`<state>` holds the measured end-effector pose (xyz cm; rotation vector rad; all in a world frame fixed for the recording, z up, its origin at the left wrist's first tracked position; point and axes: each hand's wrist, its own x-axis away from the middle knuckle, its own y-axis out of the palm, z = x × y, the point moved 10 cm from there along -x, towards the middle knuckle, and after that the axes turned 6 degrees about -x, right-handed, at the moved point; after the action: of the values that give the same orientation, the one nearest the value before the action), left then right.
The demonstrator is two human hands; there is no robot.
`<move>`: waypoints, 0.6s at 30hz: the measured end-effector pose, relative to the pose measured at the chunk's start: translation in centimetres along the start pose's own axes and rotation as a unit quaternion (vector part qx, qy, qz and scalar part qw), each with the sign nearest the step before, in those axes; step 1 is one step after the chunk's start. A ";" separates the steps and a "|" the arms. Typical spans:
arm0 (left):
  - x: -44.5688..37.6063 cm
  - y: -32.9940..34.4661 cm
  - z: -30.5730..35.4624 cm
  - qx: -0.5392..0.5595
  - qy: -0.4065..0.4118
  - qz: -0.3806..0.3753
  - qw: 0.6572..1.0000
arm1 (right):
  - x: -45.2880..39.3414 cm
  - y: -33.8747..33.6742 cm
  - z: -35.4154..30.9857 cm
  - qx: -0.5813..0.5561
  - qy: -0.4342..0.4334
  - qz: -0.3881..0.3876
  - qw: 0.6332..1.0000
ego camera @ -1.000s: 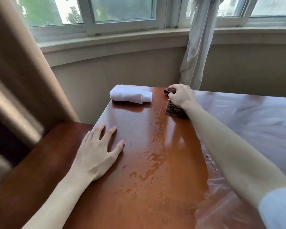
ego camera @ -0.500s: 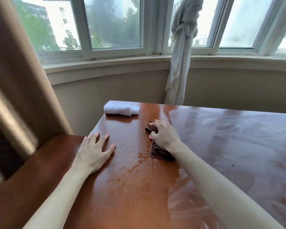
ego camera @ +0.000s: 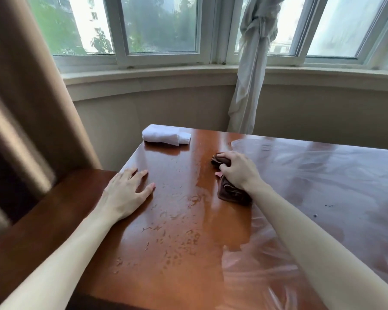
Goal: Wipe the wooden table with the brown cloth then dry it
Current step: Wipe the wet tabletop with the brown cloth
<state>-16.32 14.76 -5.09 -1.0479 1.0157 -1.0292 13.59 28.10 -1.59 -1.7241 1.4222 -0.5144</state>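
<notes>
i see my right hand [ego camera: 238, 173] curled over the brown cloth [ego camera: 230, 191], gripping it and pressing it onto the wet bench [ego camera: 177, 231] near the middle, with clear plastic sheet [ego camera: 323, 175] just at its 3 o'clock. my left hand [ego camera: 126, 193] lies flat, fingers spread and holding nothing, at the cloth's 9 o'clock by the bench edge. a folded white towel [ego camera: 166, 136] sits at 11 o'clock on the far corner, well apart from both hands.
</notes>
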 end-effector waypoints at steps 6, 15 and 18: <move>-0.2 0.0 -0.1 0.019 -0.004 0.020 1.000 | -7.6 -0.2 3.3 -0.003 0.036 0.031 0.999; -1.2 0.2 -0.3 0.003 -0.018 -0.031 0.999 | -3.2 1.3 -0.1 0.045 0.010 0.007 0.999; -0.3 -1.5 0.5 -0.010 -0.012 -0.073 0.997 | 4.3 2.0 -4.5 0.046 -0.036 -0.016 0.998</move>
<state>-16.19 14.89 -3.50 -1.1610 0.9413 -1.1232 10.16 22.53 -1.38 -1.6779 1.3022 -0.5221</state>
